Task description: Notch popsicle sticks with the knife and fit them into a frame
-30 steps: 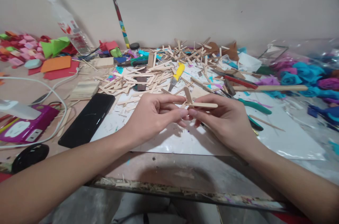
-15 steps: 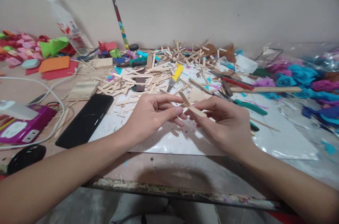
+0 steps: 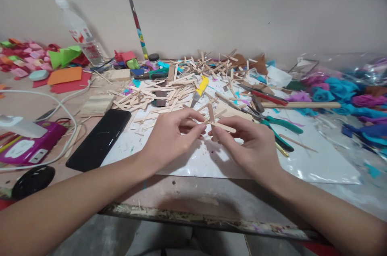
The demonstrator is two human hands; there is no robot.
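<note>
Between my two hands is a small crossed piece of wooden craft sticks (image 3: 224,128), held above the white sheet. My left hand (image 3: 177,132) pinches its left end between thumb and fingers. My right hand (image 3: 252,139) grips the right side, thumb pressed against the sticks and fingers curled behind. One stick points upward from the crossing and another slants to the right; my fingers hide part of the joint. Beyond the hands lie a heap of loose craft sticks (image 3: 169,90) and a yellow utility knife (image 3: 200,90). Green-handled pliers (image 3: 281,125) rest right of my right hand.
A black phone (image 3: 99,139) lies left on the white sheet's (image 3: 326,163) edge. Further left are a purple power strip (image 3: 32,143), a white cable and a black mouse (image 3: 33,181). A plastic bottle (image 3: 81,34) leans at the wall; blue crepe flowers (image 3: 341,88) lie right.
The crossed sticks have turned between my fingers, so one stick now stands more upright. My right hand has shifted slightly left, uncovering more of the green pliers.
</note>
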